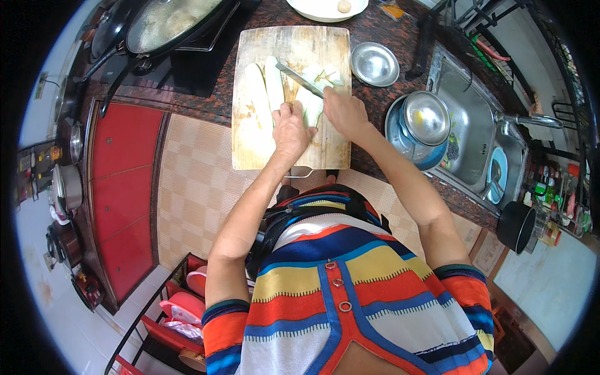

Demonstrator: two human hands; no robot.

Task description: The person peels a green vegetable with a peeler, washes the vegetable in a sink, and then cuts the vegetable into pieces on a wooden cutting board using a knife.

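A wooden cutting board [323, 150] lies on the counter before me. My right hand [346, 113] grips a kitchen knife [300, 79], its blade slanting up and left over a pale green vegetable piece [313, 110]. Fingers of my left hand [291, 129] rest on the board between that piece and the long peeled strips. Two such pale strips [256, 84] lie lengthwise on the left half. Beyond the blade are several cut chunks [333, 77] of the same vegetable. Part of the piece by my left fingers is hidden.
A wok [173, 23] with bubbling contents sits on the cooktop at left, handles jutting out. A metal bowl [375, 64] stands right of the board. Stacked bowls [426, 117] sit beside the steel sink [468, 108]. A white dish [318, 10] holding a round item stands behind.
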